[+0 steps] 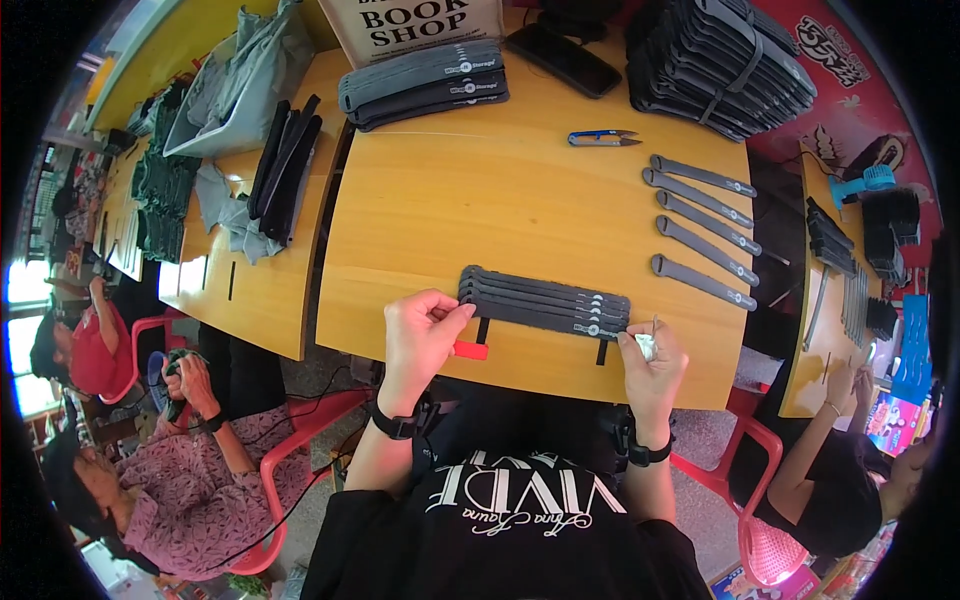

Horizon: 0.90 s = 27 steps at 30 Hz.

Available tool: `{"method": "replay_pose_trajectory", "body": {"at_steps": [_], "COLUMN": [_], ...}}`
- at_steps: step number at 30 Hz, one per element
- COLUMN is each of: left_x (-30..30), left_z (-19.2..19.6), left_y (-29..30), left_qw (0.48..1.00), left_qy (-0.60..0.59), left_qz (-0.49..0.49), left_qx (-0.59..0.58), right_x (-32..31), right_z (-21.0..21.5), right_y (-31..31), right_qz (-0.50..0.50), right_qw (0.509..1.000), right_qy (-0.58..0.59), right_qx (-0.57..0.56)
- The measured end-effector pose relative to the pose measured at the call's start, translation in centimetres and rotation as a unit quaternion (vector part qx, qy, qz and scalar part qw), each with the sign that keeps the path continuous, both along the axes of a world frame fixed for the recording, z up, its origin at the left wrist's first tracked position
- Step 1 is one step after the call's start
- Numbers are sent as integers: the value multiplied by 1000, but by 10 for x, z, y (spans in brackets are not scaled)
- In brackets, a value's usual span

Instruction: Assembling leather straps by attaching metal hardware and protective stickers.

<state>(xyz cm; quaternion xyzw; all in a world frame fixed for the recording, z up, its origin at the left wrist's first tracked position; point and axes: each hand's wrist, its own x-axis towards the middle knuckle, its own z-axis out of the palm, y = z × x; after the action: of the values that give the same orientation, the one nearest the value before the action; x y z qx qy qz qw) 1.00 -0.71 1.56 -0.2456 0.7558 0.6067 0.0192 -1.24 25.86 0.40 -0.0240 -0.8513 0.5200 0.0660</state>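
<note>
In front of me a fanned stack of dark grey fabric straps (pixel 545 297) lies overlapped near the table's front edge. My left hand (pixel 425 330) pinches the left end of the nearest strap between thumb and forefinger. At the other end, the thumb and forefinger of my right hand (pixel 655 362) close on the same strap's right tip. A small crumpled white piece (pixel 646 347) is tucked in the right fingers, with a thin pointed bit sticking up beside it. A red strip (pixel 470 350) lies by my left wrist, next to a dark slot in the tabletop.
Several single straps (pixel 705 232) lie in a row at right. Blue thread snips (pixel 603 138) and a black phone (pixel 563 60) are farther back. Strap bundles (pixel 425 82) and a tied pile (pixel 722 68) stand at the back. Co-workers sit at neighbouring tables on both sides.
</note>
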Motion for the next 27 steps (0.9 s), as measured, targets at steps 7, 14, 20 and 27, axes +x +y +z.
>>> {"method": "replay_pose_trajectory", "body": {"at_steps": [7,14,20,27], "left_x": [1,1,0,-3], "left_z": [1,2,-3,-7], "left_y": [3,2,1,-3], "left_qw": [1000,999,999,1000], "left_qy": [14,20,32,22], "left_qz": [20,22,3,8], "left_qx": [15,14,28,14], "right_x": [0,1,2,-2], "right_z": [0,0,-4,-5], "right_y": [0,0,4,-1], "right_qz": [-3,3,-2,-11], "right_qw": [1000,1000,1000,1000], "right_qy": [-4,2,21,-2], "right_qx": [11,11,4,8]}}
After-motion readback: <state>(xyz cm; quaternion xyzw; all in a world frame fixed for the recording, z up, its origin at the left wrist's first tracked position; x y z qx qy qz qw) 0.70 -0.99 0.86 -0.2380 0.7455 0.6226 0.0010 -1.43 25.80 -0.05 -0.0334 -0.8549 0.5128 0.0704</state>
